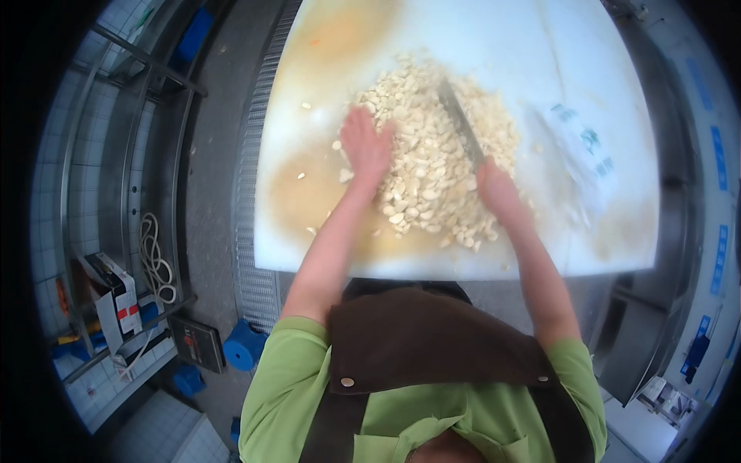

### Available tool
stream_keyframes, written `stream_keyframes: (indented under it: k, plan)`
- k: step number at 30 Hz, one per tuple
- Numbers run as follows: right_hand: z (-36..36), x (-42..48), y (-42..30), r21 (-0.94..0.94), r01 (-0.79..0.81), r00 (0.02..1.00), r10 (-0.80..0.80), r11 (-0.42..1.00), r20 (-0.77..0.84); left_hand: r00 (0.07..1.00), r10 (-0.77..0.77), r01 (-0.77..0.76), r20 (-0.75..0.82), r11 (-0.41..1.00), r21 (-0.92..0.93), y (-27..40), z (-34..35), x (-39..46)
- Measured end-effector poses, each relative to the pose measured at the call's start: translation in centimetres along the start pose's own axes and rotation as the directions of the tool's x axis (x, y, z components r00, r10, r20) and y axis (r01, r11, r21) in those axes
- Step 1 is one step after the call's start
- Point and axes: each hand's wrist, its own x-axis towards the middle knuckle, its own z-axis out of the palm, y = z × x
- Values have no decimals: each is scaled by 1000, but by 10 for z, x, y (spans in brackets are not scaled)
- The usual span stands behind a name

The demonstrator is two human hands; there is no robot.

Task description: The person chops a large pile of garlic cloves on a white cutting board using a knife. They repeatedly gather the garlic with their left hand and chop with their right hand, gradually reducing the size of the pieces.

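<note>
A wide heap of pale peeled cloves, likely garlic [419, 156], covers the middle of a stained white cutting board [324, 254]. My right hand [496, 188] is closed around the handle of a long-bladed knife [460, 122]. Its blade points away from me over the heap, and the pieces to its right look more finely chopped, though blurred. At the heap's left edge my left hand [366, 144] lies palm down with the fingers apart, touching the cloves. On the right part of the board is a crumpled white plastic bag [584, 139] bearing green print.
A few loose cloves [301, 175] lie on the board's left. Metal shelving [124, 144] with a coiled pale hose [155, 254] and an opened carton [118, 307] stands at far left. Blue plastic stools [244, 345] are on the floor. A steel cabinet [631, 341] is at right.
</note>
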Motion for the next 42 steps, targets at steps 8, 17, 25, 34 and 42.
stream_keyframes:
  k: [8,17,25,34,42]
  plan:
    - [-51,-17,-49,171,99,985,-73,980,-155,971,237,-228,-16,911,-344,49,-7,-35]
    - [-34,-11,-41,109,139,988,-130,984,-86,942,-142,-66,-304,810,-583,-29,-82,-72]
    - [-45,-9,-37,87,103,994,-99,991,-41,935,-152,-51,-321,837,-544,-52,-72,-87]
    - [3,3,2,45,86,996,-86,995,-11,1000,-5,6,2,984,-178,33,11,-22]
    - [-66,-12,-41,111,205,970,-187,972,-155,862,342,-459,-375,840,-290,59,-49,9]
